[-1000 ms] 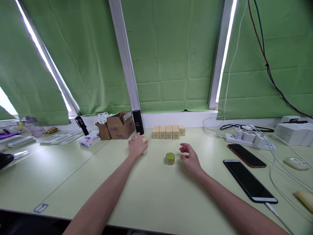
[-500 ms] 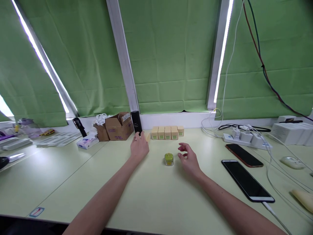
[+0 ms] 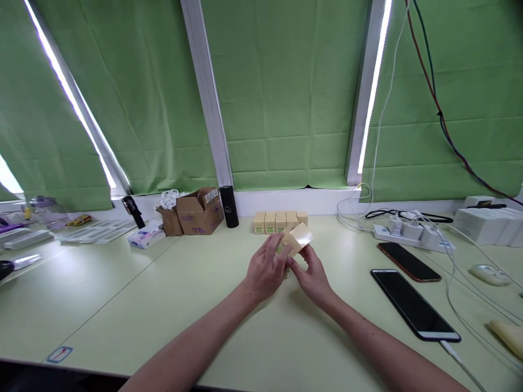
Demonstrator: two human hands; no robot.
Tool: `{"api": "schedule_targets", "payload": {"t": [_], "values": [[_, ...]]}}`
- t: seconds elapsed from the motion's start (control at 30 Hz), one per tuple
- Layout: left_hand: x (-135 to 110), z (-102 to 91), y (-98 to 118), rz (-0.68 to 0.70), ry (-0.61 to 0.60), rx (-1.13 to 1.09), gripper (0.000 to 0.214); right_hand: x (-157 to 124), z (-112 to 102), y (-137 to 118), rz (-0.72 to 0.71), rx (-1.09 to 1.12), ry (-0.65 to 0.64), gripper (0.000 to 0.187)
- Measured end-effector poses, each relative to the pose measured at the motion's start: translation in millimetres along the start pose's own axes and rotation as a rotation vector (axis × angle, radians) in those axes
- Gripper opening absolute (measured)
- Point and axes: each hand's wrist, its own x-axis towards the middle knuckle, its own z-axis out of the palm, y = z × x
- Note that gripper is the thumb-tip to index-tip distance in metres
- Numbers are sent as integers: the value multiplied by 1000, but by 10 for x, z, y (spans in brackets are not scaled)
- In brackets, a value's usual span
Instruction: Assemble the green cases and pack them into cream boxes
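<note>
My left hand and my right hand meet over the middle of the pale green table. Together they hold a small tan carton, tilted, its flap catching the light. The fingers of both hands close on it. The small green jar seen earlier is hidden behind my hands. A row of several matching tan cartons with green labels stands just beyond, by the window sill.
A black cylinder and an open cardboard box stand at the back left, beside a tissue pack. Two phones lie at right, near a power strip with cables. White boxes sit far right.
My left hand picked up the tan carton near the black cylinder and carried it right to the centre. My right hand rose to join it, covering the green jar.
</note>
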Motion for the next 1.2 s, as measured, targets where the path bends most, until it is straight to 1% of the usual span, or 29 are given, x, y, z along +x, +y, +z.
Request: {"api": "schedule_targets", "payload": {"t": [0.07,0.13,0.2,0.27,0.33,0.43,0.47,0.5,0.57,0.63,0.77,0.9,1.0,1.07,1.1,1.13,1.2], "values": [[-13,0,44,56,0,-12,40,14,-8,-3,-2,30,7,45],[-23,-27,78,115,32,-25,51,29,-35,-7,-32,16,26,44],[-34,-67,90,115,97,-15,60,38,-73,-10,-67,-32,65,42],[-49,-105,69,68,156,20,65,40,-113,-11,-132,-110,114,40],[-68,-136,20,37,183,49,68,37,-151,-17,-283,-238,122,43],[-98,-168,-70,77,163,62,70,32,-197,-42,-617,-469,44,56],[-106,-174,-95,103,150,69,71,32,-207,-51,-707,-532,12,60],[-113,-177,-116,125,143,78,71,32,-213,-58,-776,-580,-12,63],[-122,-175,-142,163,151,95,69,32,-216,-64,-858,-634,-34,63],[-125,-163,-153,186,174,104,64,32,-212,-59,-888,-644,-30,60],[-129,-135,-164,220,212,91,57,30,-210,-44,-893,-641,-17,60],[-127,-152,-165,240,215,5,62,38,-229,-46,-861,-625,6,68],[-117,-187,-145,214,202,-133,71,49,-244,-52,-827,-612,48,71],[-113,-195,-124,161,219,-243,70,54,-249,-56,-808,-609,64,71],[-113,-189,-112,111,238,-293,66,54,-250,-59,-799,-605,69,71],[-116,-178,-100,42,261,-348,61,52,-249,-61,-790,-601,71,70],[-123,-147,-77,-144,308,-491,55,44,-245,-63,-772,-592,68,69]]}}
